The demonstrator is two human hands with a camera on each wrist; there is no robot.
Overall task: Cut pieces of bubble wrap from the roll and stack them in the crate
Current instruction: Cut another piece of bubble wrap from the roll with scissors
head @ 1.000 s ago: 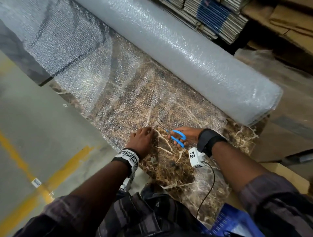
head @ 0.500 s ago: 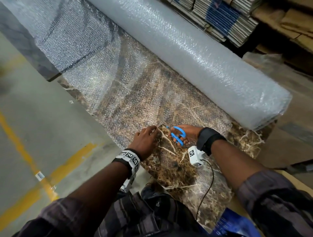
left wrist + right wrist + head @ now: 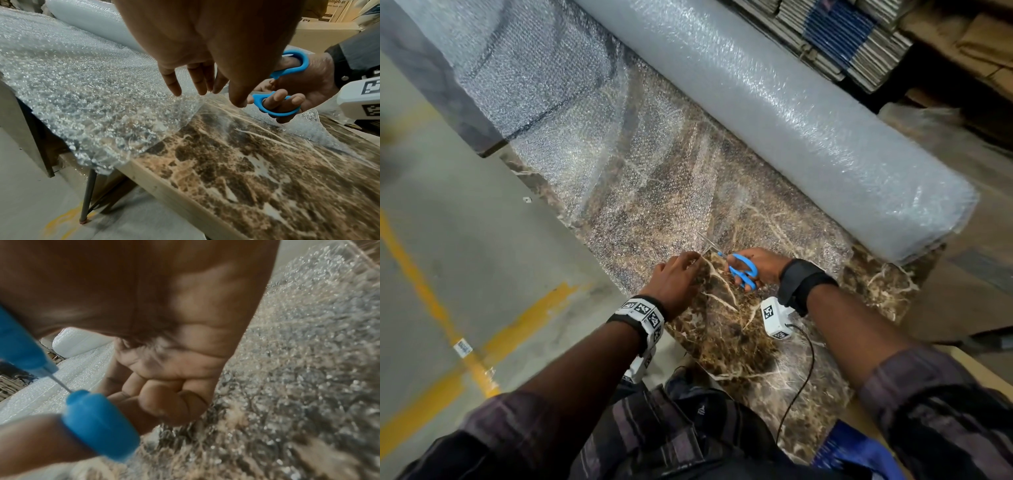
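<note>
A thick bubble wrap roll (image 3: 774,113) lies across the far side of the marble-patterned table (image 3: 739,342). Its unrolled sheet (image 3: 619,178) covers the table's left part and hangs over the near edge (image 3: 98,162). My right hand (image 3: 760,267) grips blue-handled scissors (image 3: 744,270) with thumb and fingers through the loops (image 3: 275,110). The blades (image 3: 707,244) point away from me into the sheet. My left hand (image 3: 697,258) is just left of the cut, with straight fingertips (image 3: 176,91) touching the sheet's cut edge. A narrow strip of wrap (image 3: 308,123) lies under the right hand.
Stacks of flattened cartons (image 3: 859,44) stand behind the roll. Grey concrete floor with yellow lines (image 3: 448,308) lies to the left, below the table edge and a thin table leg (image 3: 88,194). A cardboard box (image 3: 962,363) and a blue object (image 3: 859,452) are at the near right.
Both hands have edged forward with the scissors along the cut towards the roll. The head view has shifted slightly.
</note>
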